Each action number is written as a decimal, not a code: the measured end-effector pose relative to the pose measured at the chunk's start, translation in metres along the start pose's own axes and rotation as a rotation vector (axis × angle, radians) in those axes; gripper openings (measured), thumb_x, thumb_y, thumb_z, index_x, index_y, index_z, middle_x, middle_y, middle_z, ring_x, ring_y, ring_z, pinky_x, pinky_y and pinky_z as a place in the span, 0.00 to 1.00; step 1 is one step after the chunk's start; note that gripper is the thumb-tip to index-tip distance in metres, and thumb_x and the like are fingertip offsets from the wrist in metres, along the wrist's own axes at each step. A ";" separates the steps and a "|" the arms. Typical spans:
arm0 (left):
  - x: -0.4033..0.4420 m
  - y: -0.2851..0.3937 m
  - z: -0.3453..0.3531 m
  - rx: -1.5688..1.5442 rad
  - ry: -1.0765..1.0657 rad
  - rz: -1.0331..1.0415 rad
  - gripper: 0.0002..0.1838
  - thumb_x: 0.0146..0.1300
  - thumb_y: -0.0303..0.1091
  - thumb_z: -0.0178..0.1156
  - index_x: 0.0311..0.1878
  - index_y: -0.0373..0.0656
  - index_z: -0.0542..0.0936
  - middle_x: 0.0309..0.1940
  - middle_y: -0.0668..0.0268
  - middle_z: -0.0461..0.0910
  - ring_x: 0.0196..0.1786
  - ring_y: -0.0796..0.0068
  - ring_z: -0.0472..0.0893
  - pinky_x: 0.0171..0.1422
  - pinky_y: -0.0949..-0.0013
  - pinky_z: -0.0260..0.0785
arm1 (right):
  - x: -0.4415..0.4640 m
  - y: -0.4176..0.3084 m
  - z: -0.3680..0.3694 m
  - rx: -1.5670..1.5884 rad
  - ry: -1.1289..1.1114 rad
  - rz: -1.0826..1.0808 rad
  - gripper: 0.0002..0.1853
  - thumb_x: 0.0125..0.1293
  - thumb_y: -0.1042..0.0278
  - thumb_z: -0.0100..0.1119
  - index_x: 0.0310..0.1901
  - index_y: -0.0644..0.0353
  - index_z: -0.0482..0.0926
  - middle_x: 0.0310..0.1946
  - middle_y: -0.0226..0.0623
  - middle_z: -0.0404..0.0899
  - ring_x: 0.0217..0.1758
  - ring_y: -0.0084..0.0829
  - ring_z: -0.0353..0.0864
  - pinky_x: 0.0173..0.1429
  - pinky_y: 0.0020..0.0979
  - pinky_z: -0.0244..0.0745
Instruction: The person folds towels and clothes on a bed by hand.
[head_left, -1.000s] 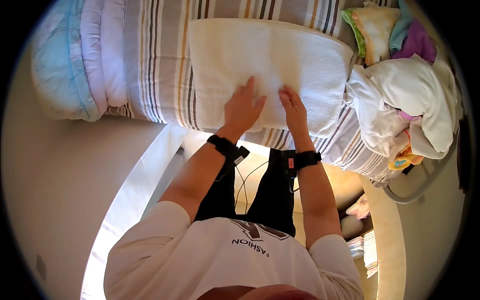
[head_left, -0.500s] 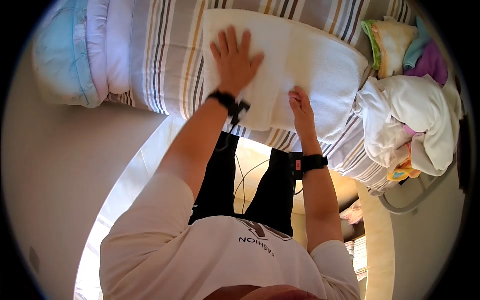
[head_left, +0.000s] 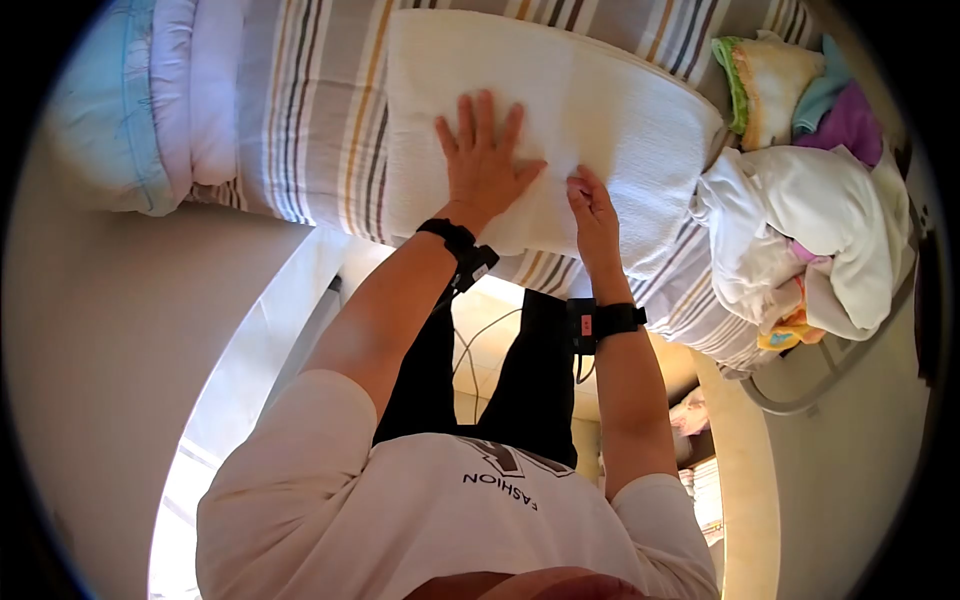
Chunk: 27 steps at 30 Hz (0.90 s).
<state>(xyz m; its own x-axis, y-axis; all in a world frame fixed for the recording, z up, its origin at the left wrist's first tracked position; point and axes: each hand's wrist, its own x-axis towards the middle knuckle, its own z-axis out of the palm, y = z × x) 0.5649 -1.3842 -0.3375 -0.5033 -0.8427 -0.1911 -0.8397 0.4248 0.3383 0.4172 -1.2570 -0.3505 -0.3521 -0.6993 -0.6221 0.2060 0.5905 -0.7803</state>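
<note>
Pale-blue bedding (head_left: 90, 110) is positioned at the far left, with lavender layers (head_left: 205, 90) directly beside it. Next, a striped sheet (head_left: 310, 110) extends rightward beneath a white towel (head_left: 575, 100). The towel lies flat, apparently folded, across the middle of the sheet.

Left hand (head_left: 481, 163): palm down on the left half of the towel, fingers spread, thumb extended rightward; nothing is grasped. Right hand (head_left: 596, 208): turned on edge over the towel's near portion, fingers close together and partly curled. Whether it pinches any fabric cannot be determined.

Handling, as judged: the towel is light, soft and limp, with a napped, non-slip surface, and is not fragile. It will wrinkle if pushed from one point. Recommended hold: both corners of one short edge, all layers pinched together.

At the far right, a crumpled white garment (head_left: 830, 205) lies near a purple cloth (head_left: 850, 125) and a green-edged cloth (head_left: 775, 90).
</note>
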 end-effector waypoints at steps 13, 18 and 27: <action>-0.048 0.026 0.018 -0.106 -0.214 0.176 0.39 0.59 0.57 0.58 0.71 0.53 0.61 0.75 0.61 0.48 0.76 0.51 0.45 0.73 0.34 0.33 | -0.015 0.007 -0.121 -0.132 0.442 0.330 0.30 0.57 0.61 0.68 0.55 0.72 0.71 0.51 0.48 0.75 0.51 0.34 0.77 0.54 0.30 0.70; -0.056 0.023 -0.025 -0.588 -0.322 0.152 0.40 0.62 0.53 0.58 0.72 0.46 0.58 0.73 0.57 0.53 0.75 0.51 0.51 0.75 0.47 0.42 | -0.047 -0.053 -0.071 -0.288 0.161 0.205 0.19 0.54 0.63 0.67 0.43 0.68 0.80 0.37 0.43 0.83 0.41 0.36 0.82 0.46 0.32 0.73; -0.063 -0.014 -0.093 -1.517 -0.248 -0.719 0.24 0.66 0.35 0.57 0.63 0.37 0.66 0.45 0.65 0.78 0.45 0.73 0.78 0.49 0.71 0.73 | -0.077 -0.137 0.098 -0.715 -0.327 -0.612 0.27 0.42 0.71 0.72 0.47 0.59 0.75 0.49 0.45 0.72 0.51 0.51 0.71 0.55 0.44 0.69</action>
<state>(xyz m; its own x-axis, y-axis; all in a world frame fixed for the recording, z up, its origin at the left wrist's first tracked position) 0.6268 -1.3677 -0.2445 -0.2766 -0.5794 -0.7667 -0.0330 -0.7916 0.6101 0.5058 -1.3235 -0.2024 0.0768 -0.9775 -0.1965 -0.5636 0.1200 -0.8173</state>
